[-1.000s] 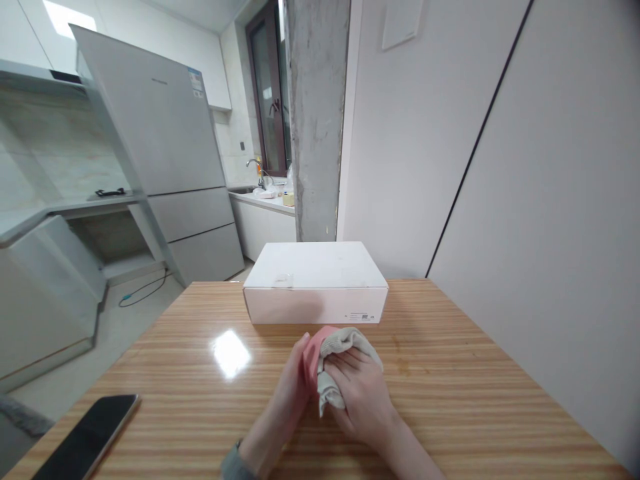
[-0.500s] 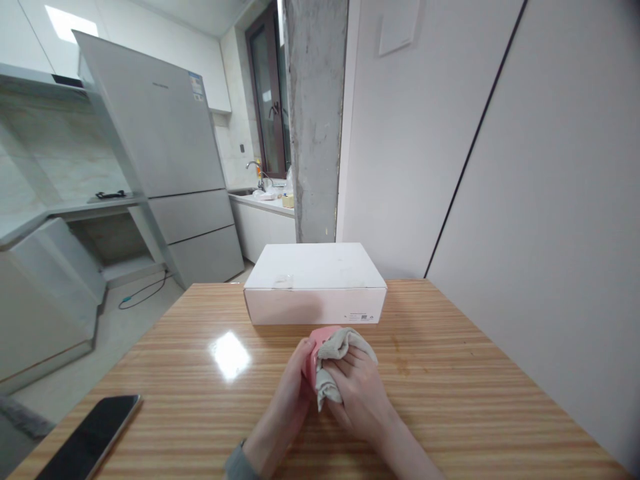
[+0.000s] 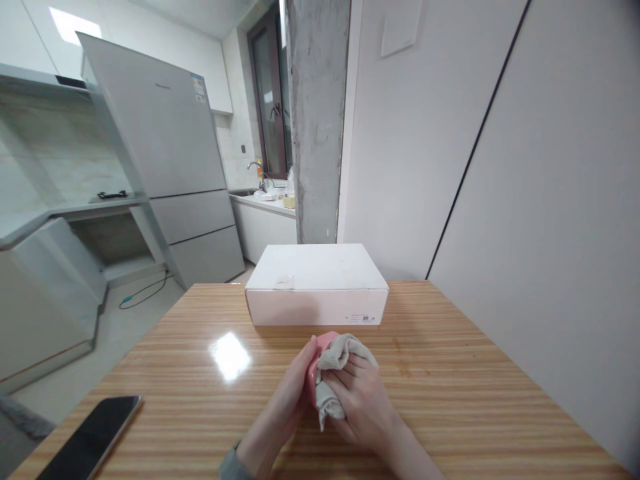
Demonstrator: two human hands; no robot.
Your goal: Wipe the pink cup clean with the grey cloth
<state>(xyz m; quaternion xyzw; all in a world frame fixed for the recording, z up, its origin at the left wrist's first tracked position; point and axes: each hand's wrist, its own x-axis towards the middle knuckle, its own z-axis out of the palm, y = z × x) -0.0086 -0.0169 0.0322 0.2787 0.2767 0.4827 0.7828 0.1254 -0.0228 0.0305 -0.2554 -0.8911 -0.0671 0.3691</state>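
Note:
A glossy pink object, perhaps a bowl or cup, is gripped by my left hand from its left side. Most of its shape is hidden behind the hands and cloth, so its exact kind does not show. My right hand clutches a light grey cloth and presses it against the pink thing's right side. Part of the cloth folds over the top of the fingers, and a corner hangs down below. Both hands are above the near middle of the wooden table.
A white cardboard box stands just beyond the hands. On the table's left front corner lies a black phone. A tall grey fridge and a sink counter are further back. A white wall runs along the right.
Both hands, with the pink object and cloth, have shifted slightly down and nearer to me. The hanging cloth corner sits lower. The view has moved a little.

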